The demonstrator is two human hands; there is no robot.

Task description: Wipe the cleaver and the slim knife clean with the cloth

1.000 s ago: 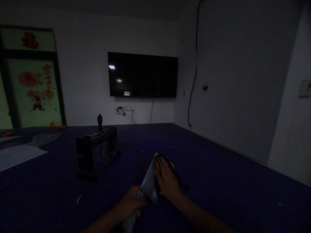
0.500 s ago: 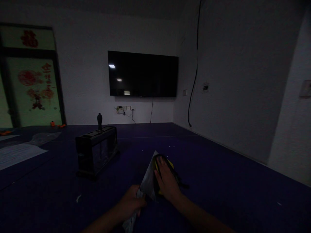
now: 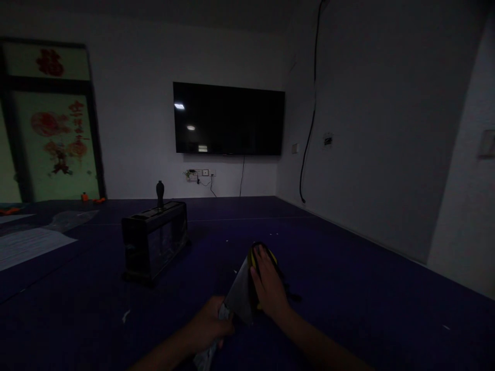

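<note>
The room is dim. My left hand [image 3: 211, 323] is closed around the lower end of a crinkled clear plastic bag [image 3: 238, 298], which rises from it toward the right. My right hand [image 3: 267, 283] lies palm down with fingers stretched over a yellow and black object [image 3: 273, 256] on the dark purple surface [image 3: 348, 288]. The bag's upper edge stands against the thumb side of my right hand. Most of the yellow and black object is hidden under my hand.
A dark box-shaped case [image 3: 153, 239] with a small dark vase [image 3: 160, 194] on top stands to the left. White sheets [image 3: 27, 245] lie at far left. A black screen [image 3: 229, 119] hangs on the far wall. A white wall [image 3: 386, 154] borders the right.
The bag's upper flap has narrowed and turned more edge-on against my right hand. My right hand has shifted slightly forward on the yellow and black object. The view moved a little.
</note>
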